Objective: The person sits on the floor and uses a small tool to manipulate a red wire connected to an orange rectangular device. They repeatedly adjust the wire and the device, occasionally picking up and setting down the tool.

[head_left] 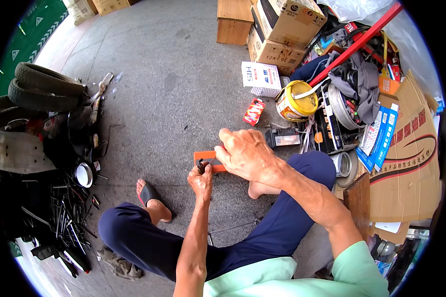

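In front of my knees, a flat orange rectangular piece with a grey inner face is between my hands. My left hand is closed at its near left corner, with fingers and thumb gripping it. A small black part shows just above the left fingertips. My right hand is a fist over the right end of the orange piece, covering much of it. A thin, shiny strip shows between the right fist and the black part; what the fist grips is hidden.
Old tyres and a heap of metal rods lie left. On the right are a yellow-lidded bucket, a black battery, a red packet, cardboard boxes and a large cardboard sheet. A thin metal stand is between my legs.
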Available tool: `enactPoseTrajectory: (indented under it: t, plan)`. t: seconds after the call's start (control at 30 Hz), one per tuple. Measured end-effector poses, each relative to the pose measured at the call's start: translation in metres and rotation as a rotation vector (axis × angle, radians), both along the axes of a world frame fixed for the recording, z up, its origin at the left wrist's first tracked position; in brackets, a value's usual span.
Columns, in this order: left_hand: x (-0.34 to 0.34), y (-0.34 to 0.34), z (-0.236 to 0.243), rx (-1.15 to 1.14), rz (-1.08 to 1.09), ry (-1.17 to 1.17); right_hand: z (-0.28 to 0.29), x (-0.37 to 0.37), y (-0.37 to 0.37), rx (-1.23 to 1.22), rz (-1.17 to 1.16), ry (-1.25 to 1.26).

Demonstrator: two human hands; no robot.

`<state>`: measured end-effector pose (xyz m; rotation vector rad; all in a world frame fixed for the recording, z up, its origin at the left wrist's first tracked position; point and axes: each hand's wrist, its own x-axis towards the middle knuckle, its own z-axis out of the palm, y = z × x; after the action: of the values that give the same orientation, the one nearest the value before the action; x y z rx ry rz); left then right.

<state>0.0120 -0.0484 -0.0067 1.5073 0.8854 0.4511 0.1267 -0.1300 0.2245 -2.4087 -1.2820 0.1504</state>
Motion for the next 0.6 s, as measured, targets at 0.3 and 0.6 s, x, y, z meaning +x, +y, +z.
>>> enactPoseTrajectory:
  t: [0.3, 0.6]
  plan:
    - [0.003, 0.002, 0.011, -0.090, 0.013, 0.047, 0.005, 0.014, -0.002, 0.049, -0.157, -0.114]
    - [0.002, 0.011, 0.024, -0.247, 0.022, -0.052, 0.007, 0.013, -0.006, 0.023, -0.113, -0.109]
